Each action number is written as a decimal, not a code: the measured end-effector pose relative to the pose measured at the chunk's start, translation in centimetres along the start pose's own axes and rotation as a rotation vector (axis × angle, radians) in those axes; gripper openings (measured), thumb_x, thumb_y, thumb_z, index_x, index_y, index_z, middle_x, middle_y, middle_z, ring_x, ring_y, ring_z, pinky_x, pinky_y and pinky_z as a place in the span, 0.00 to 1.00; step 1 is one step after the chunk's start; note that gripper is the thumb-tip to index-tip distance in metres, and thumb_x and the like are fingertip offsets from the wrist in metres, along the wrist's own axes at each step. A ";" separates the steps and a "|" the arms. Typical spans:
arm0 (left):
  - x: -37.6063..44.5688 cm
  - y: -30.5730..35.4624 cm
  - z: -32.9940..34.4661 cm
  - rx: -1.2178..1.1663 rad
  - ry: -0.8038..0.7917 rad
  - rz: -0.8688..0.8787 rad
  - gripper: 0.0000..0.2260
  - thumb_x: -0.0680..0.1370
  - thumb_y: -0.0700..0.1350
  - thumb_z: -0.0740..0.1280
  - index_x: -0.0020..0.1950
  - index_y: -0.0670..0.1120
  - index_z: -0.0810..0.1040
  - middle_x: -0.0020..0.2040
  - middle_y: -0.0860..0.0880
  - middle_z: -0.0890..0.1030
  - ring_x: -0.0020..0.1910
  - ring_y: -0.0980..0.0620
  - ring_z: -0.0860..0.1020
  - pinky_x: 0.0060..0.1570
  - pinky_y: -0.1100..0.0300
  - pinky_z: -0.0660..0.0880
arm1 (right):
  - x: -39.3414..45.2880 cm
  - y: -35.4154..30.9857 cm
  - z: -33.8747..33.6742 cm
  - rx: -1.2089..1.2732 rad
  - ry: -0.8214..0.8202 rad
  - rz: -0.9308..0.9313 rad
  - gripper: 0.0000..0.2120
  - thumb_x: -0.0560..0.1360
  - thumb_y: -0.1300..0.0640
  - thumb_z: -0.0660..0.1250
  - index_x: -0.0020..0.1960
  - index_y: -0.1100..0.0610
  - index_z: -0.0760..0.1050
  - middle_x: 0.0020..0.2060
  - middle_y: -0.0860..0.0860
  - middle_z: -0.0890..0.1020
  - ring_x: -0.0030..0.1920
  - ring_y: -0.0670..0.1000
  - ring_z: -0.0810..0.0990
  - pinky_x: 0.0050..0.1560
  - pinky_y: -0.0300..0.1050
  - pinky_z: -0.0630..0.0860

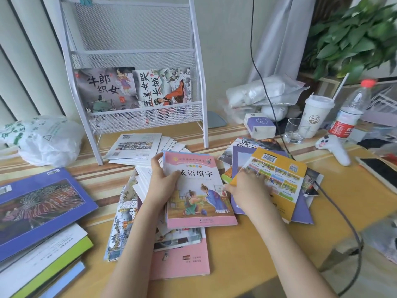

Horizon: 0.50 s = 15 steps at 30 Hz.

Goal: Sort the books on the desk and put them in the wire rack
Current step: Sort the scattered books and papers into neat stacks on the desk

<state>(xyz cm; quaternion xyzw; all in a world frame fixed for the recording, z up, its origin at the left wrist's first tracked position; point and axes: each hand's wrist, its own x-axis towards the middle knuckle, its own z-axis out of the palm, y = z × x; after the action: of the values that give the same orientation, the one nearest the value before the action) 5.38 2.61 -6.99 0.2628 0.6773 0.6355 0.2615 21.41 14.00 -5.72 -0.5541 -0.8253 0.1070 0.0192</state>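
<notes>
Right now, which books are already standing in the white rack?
Two picture books stand side by side on the rack's bottom shelf; all the others lie on the desk.

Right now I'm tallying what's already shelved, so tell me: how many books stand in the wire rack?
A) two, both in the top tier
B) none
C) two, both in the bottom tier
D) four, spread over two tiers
C: the wire rack holds just two, a grey-covered picture book and a picture book with an orange-robed figure, side by side in its lowest tier; the tiers above show only bare mesh.
</notes>
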 end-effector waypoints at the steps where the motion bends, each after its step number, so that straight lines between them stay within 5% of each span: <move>1: -0.1 0.1 0.0 0.019 0.001 0.014 0.23 0.78 0.35 0.62 0.64 0.58 0.59 0.51 0.40 0.81 0.45 0.38 0.82 0.46 0.41 0.80 | -0.1 -0.3 0.2 0.003 0.043 -0.002 0.32 0.76 0.42 0.61 0.70 0.63 0.62 0.67 0.61 0.68 0.66 0.65 0.65 0.63 0.63 0.67; 7: -0.1 0.0 -0.2 0.099 0.008 0.062 0.22 0.77 0.38 0.63 0.63 0.61 0.64 0.51 0.40 0.81 0.43 0.32 0.81 0.44 0.35 0.78 | -1.5 -0.8 0.1 0.018 0.524 -0.038 0.17 0.81 0.49 0.55 0.58 0.60 0.74 0.51 0.58 0.82 0.53 0.59 0.79 0.60 0.57 0.71; 10: -0.2 0.0 -0.2 0.091 0.004 0.085 0.20 0.77 0.37 0.63 0.61 0.60 0.68 0.48 0.46 0.80 0.39 0.41 0.79 0.45 0.38 0.77 | -2.0 -0.5 -1.1 0.143 0.972 -0.048 0.17 0.77 0.49 0.54 0.46 0.55 0.79 0.34 0.53 0.83 0.42 0.56 0.81 0.63 0.60 0.66; 15: -1.0 0.4 0.2 0.066 0.034 0.199 0.16 0.77 0.34 0.62 0.60 0.51 0.74 0.49 0.56 0.77 0.38 0.57 0.76 0.41 0.50 0.78 | -2.3 -0.8 -4.3 0.175 1.381 -0.105 0.15 0.82 0.49 0.55 0.41 0.52 0.75 0.35 0.48 0.77 0.44 0.52 0.71 0.61 0.54 0.59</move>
<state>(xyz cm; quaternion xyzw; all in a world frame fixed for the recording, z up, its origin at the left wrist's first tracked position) 6.26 2.14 -6.58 0.3263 0.6728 0.6401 0.1766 22.21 12.29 -1.20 -0.4511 -0.6380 -0.2048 0.5894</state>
